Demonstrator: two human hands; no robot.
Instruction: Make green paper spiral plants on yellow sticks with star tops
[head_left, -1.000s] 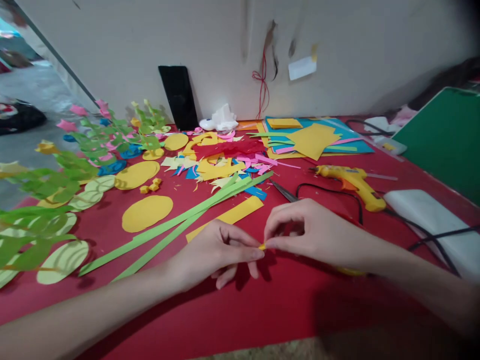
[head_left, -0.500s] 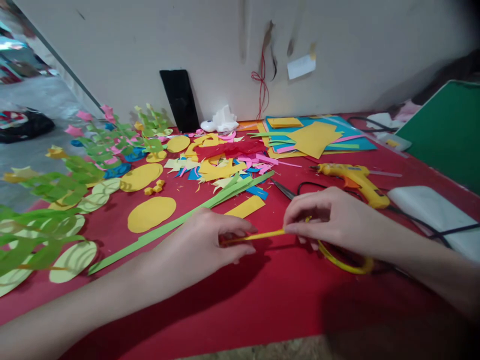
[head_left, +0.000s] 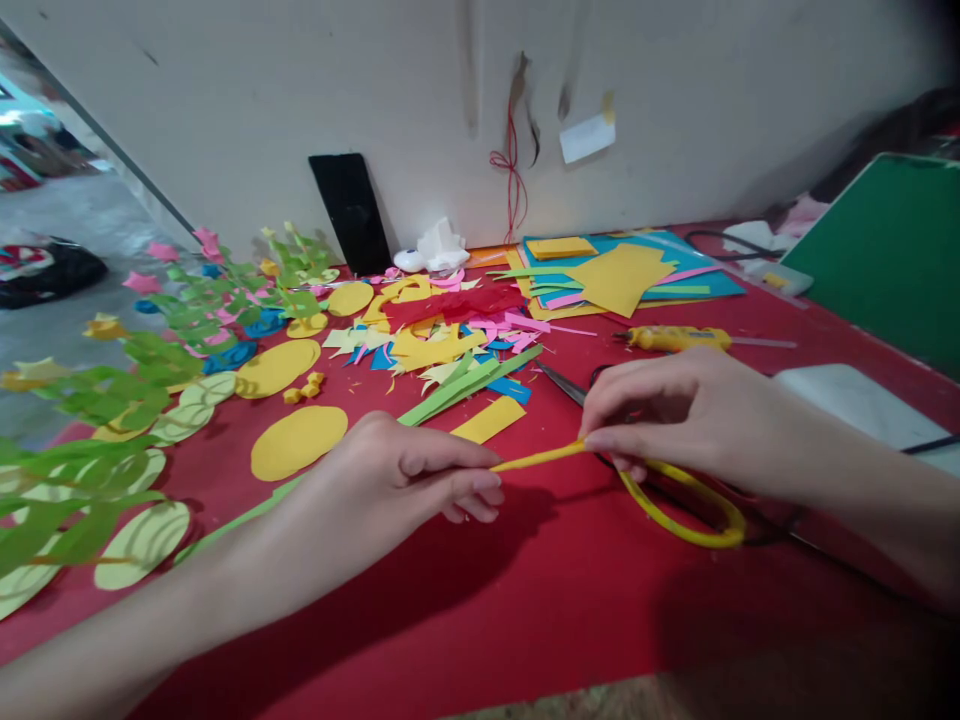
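Observation:
Between my two hands a thin yellow paper strip [head_left: 541, 457] is stretched just above the red tabletop [head_left: 570, 600]. My left hand [head_left: 416, 470] pinches its left end between thumb and fingers. The other end sits in the closed fingertips of my right hand [head_left: 675, 420]. Under my right hand lie scissors with a yellow handle [head_left: 682, 510], their dark blades [head_left: 561, 383] pointing away to the left. A wider yellow paper strip [head_left: 491, 420] and some green strips [head_left: 457, 388] lie just beyond my left hand.
Paper scraps [head_left: 435, 340] are heaped mid-table. Paper plants on discs [head_left: 150, 370] stand at left. A black phone [head_left: 350, 213] leans on the wall. A yellow glue gun [head_left: 675, 338], a white box-like object [head_left: 847, 400] and a green board [head_left: 892, 260] are at right.
My left hand's fingers have closed on the strip's left end. My right hand has shifted slightly right and up, and the strip now looks taut.

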